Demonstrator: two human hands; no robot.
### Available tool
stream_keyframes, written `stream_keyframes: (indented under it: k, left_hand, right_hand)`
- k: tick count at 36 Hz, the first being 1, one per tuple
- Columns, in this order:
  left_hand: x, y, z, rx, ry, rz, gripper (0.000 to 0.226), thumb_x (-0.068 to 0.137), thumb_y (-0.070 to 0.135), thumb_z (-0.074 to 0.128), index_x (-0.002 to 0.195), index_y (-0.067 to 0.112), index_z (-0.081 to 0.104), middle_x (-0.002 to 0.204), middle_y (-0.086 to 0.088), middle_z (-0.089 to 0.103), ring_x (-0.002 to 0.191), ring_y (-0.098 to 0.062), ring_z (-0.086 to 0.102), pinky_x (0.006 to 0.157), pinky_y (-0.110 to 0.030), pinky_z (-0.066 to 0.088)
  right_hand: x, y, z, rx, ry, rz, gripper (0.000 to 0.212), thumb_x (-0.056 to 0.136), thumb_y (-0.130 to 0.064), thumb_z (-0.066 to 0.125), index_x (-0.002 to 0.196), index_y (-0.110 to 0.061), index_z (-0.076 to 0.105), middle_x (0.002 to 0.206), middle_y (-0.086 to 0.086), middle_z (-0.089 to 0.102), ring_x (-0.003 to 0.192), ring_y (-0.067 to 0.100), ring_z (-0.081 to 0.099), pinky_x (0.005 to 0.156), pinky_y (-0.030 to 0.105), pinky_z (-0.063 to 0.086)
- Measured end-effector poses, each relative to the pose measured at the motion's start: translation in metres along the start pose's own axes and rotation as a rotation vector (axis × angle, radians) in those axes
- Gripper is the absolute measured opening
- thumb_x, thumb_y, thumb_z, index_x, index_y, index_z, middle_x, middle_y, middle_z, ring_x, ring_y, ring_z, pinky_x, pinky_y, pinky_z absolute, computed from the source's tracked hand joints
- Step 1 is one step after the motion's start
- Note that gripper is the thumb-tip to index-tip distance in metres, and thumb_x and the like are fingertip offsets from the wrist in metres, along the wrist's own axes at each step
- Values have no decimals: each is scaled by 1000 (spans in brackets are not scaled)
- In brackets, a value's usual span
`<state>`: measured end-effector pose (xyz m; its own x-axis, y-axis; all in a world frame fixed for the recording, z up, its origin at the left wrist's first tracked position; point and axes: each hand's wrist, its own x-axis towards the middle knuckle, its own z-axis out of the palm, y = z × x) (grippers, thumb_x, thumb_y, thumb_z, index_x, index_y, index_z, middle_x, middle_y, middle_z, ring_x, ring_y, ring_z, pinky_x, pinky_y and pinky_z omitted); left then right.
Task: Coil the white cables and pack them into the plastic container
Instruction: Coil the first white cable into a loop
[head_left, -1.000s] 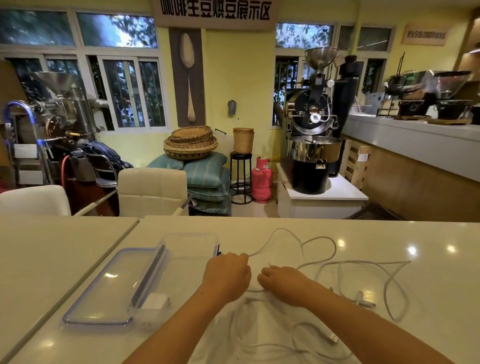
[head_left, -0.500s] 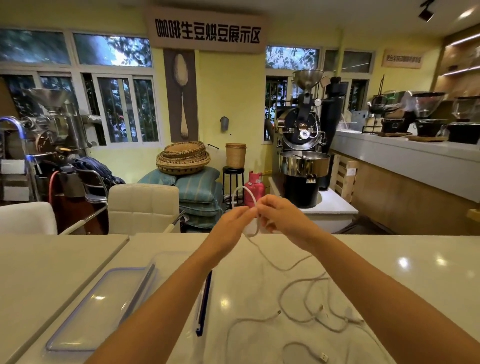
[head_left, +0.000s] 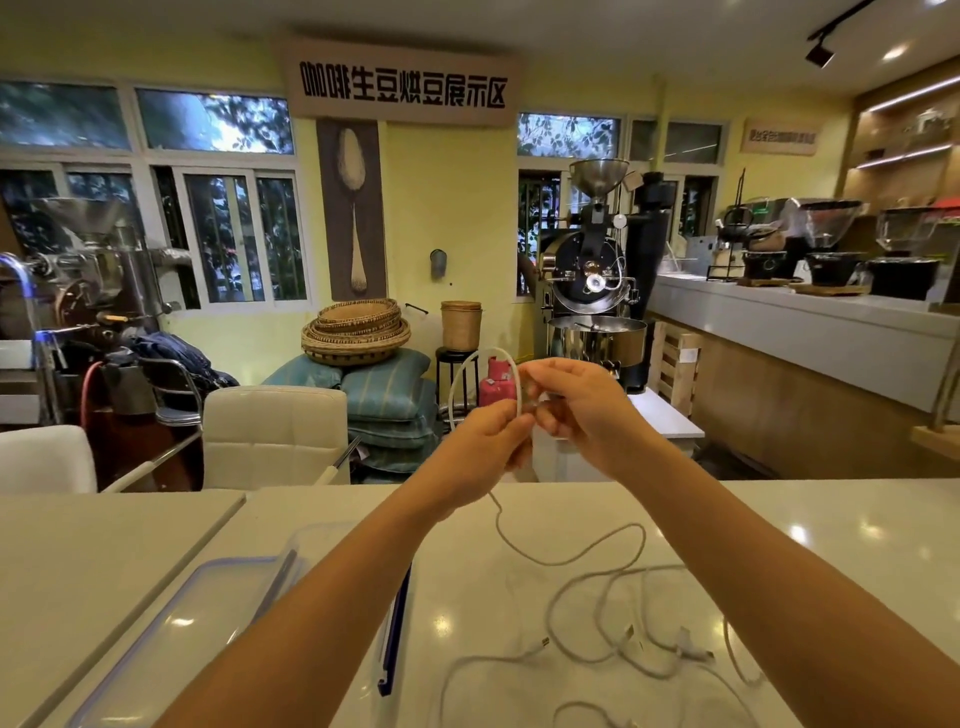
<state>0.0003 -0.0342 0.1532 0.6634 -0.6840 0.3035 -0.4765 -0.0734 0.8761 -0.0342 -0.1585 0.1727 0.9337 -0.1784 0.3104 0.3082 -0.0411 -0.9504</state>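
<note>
Now lifted off the table (head_left: 779, 519), left hand (head_left: 480, 447) and right hand (head_left: 584, 410) pinch a white cable (head_left: 490, 351) into its first loop. Coiling is just starting.

I see a glossy, smooth pale counter (head_left: 779, 519), thin cables (head_left: 491, 351) in matt white plastic, and a clear plastic container (head_left: 306, 540) with its blue-edged lid (head_left: 208, 623).

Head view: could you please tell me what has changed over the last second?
The left hand and right hand rose off the table, lifting one white cable pinched between them; a loop now arcs above them. The other cables, container and lid stayed on the table.
</note>
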Motion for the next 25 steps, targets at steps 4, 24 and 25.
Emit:
stream_keyframes:
  k: [4, 24, 25]
  left_hand:
    - [2, 11, -8, -50, 22, 7, 32, 98, 19, 34, 78, 15, 59, 42, 13, 41, 33, 3, 40, 39, -4, 30]
    - [31, 44, -31, -239, 97, 140, 36, 100, 16, 28, 72, 11, 50, 34, 8, 43, 30, -1, 31, 33, -11, 27]
    - [34, 42, -34, -227, 128, 141, 36, 100, 16, 28, 72, 11, 50, 35, 7, 44, 30, 0, 31, 33, -10, 27]
  right_hand:
    - [6, 2, -12, -2, 54, -57, 22, 92, -5, 44, 83, -14, 62, 66, 2, 56, 43, 5, 54, 45, 16, 45]
    - [-20, 79, 49, -431, -33, 21, 11, 96, -15, 36, 86, -18, 41, 63, -3, 46, 56, 9, 41, 52, 18, 34]
    - [-24, 79, 46, -479, -31, -14, 13, 96, -17, 36, 84, -19, 40, 63, -4, 44, 57, 10, 40, 53, 20, 33]
